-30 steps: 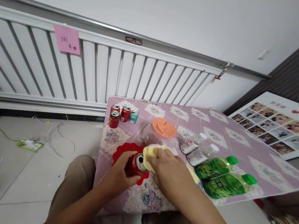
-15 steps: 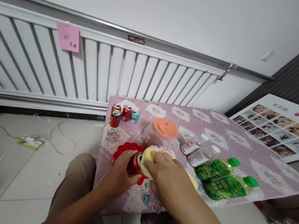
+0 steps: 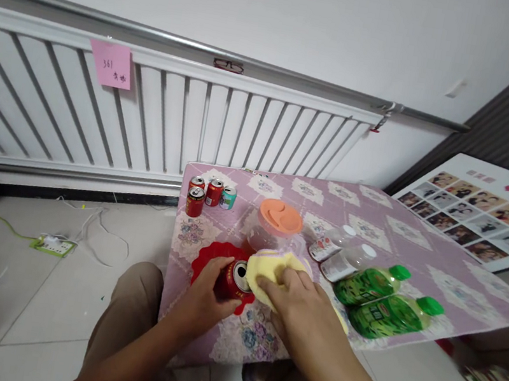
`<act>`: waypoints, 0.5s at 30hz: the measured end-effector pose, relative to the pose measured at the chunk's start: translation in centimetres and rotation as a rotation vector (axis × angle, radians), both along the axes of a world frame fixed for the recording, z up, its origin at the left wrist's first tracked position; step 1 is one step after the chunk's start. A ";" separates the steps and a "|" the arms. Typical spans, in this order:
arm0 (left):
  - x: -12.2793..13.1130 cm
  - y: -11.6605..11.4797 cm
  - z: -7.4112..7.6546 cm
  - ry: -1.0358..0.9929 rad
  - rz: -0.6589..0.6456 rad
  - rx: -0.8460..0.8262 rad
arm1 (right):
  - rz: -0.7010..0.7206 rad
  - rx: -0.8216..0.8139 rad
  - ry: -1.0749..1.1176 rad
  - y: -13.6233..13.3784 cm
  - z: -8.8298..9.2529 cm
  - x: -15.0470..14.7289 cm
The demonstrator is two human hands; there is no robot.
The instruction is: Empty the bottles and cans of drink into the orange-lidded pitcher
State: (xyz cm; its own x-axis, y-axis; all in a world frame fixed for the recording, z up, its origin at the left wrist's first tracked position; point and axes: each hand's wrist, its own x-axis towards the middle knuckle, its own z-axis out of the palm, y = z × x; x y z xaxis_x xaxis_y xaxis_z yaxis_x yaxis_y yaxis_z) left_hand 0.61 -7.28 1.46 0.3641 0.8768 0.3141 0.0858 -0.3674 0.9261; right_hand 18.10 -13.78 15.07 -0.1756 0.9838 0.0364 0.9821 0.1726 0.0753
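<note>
My left hand (image 3: 204,292) is wrapped round a red drink can (image 3: 234,281), which is tilted with its opened top facing right. Beneath the can lies a red scalloped mat (image 3: 208,253) on the table. My right hand (image 3: 299,301) grips a yellow cloth (image 3: 268,269) with a pale edge, just right of the can's top. Whether the cloth touches the can I cannot tell. Right behind the cloth stands a clear tub with an orange lid (image 3: 282,216).
Three red cans (image 3: 195,202) and a teal can (image 3: 228,198) stand at the table's back left. Two clear bottles with white caps (image 3: 346,263) and two green bottles (image 3: 391,316) lie to the right. A radiator (image 3: 245,125) runs behind the table (image 3: 393,232).
My right hand has drawn the yellow cloth slightly right, away from the can's top, so more of the opening shows. My left hand still holds the can over the mat.
</note>
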 end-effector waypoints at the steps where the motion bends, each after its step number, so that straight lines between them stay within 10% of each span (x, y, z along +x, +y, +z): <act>1: 0.1 -0.1 0.0 -0.005 -0.007 -0.006 | 0.005 0.023 0.062 -0.4 -0.5 0.6; 8: 0.6 -0.3 0.2 0.021 -0.012 0.022 | -0.008 0.274 0.615 -2.4 -3.6 2.6; 15: 0.8 -0.2 0.1 -0.007 -0.020 -0.115 | -0.107 0.386 0.646 -2.7 -3.4 4.2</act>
State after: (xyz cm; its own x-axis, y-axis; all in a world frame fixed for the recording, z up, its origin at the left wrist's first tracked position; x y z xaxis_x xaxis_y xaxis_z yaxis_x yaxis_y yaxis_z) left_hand 1.38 -7.43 1.57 0.3801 0.8997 0.2144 0.0726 -0.2601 0.9628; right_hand 22.28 -16.51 11.62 0.0934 0.8909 0.4445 0.8613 0.1517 -0.4850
